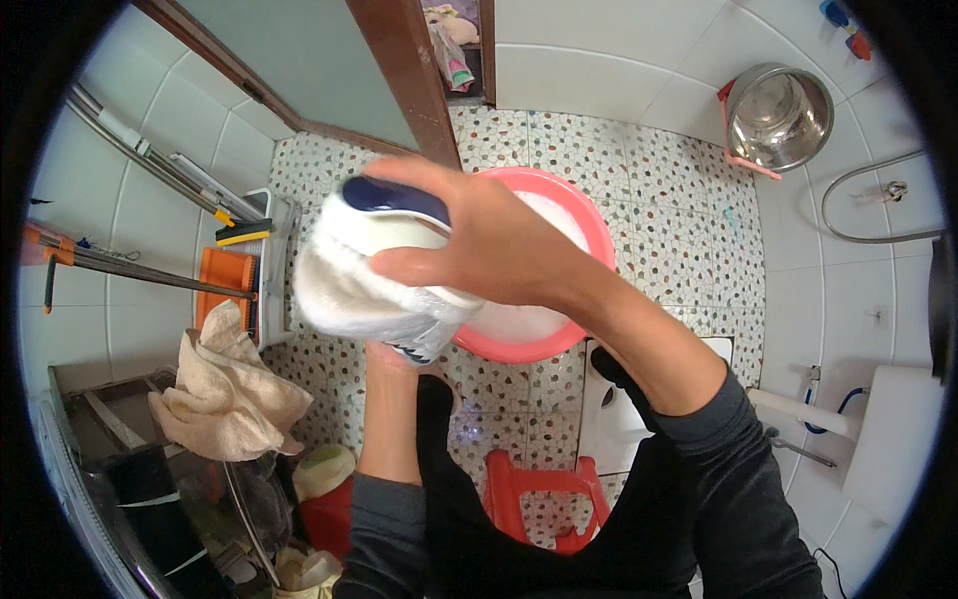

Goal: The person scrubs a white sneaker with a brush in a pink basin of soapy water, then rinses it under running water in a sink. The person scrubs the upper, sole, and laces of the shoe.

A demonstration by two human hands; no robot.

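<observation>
My right hand (483,236) grips a scrub brush (393,201) with a dark blue and white handle. The brush presses against a white shoe (340,303) covered in suds, and its bristles cannot be made out. Dark marks show on the shoe's lower side. From below, my left hand (385,354) supports the shoe; its fingers are hidden behind it. Under my right forearm, a pink basin (535,352) of soapy water stands on the floor, partly covered from view.
A red plastic stool (554,479) is between my legs. Left of me, a cream towel (232,385) hangs by a rack, near mops and an orange dustpan (224,277). A door (404,75) stands ajar ahead. A metal pot (778,116) hangs at right, above a hose (831,202).
</observation>
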